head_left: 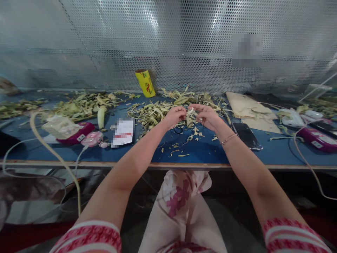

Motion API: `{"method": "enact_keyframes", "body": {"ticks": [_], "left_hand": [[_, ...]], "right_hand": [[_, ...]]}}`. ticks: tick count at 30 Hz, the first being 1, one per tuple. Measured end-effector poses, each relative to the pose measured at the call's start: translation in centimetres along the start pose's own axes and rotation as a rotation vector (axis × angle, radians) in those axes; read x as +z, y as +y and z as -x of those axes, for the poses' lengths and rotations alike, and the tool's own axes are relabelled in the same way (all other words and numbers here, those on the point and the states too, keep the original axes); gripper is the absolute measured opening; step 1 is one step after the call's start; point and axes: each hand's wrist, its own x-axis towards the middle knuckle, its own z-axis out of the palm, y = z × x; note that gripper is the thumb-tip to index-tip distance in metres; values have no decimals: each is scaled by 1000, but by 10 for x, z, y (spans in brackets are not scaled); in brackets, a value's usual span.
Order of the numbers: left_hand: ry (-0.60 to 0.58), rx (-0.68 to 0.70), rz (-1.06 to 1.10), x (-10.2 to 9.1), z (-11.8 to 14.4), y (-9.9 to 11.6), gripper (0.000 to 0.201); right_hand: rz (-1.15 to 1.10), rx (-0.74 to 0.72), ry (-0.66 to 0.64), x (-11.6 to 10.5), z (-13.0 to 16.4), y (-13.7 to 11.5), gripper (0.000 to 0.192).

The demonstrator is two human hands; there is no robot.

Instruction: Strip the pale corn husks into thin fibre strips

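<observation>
At the middle of the blue table, my left hand (176,117) is closed in a pinch at the edge of a pale, dry plant piece (190,113). Close on its right, my right hand (208,116) has its fingers apart, the index finger stretched out toward the same piece. Whether the right fingertips touch it cannot be made out. Around and behind both hands lies a loose pile of dried, yellow-green plant strips (151,116). Small scraps (195,133) are scattered on the table below the hands, beside a thin dark loop (178,130).
A yellow cardboard tube (145,83) leans by the perforated metal wall (173,42). A white card (123,133), a pink device (92,138) and another plant heap (81,105) are left; a phone (246,136) and brown paper (250,109) right. Cables (56,158) hang over the edge.
</observation>
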Motion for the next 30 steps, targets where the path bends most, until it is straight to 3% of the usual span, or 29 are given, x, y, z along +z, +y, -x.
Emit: {"method": "enact_keyframes", "body": {"ticks": [15,20,26,30], "left_hand": [[159,-57,167,2,-1,3,13],[200,-37,96,-2,-4,0,15],[255,116,-86,-10,-8,-9,22],[262,138,-192,-11,-8,-9,24]], "right_hand": [[-40,-4,20,1,-2,1,51],[-40,-8,-5,-1,0,-1,53],[38,67,-152,3,5,1,64],[86,17,-138,7,6,3,69]]}}
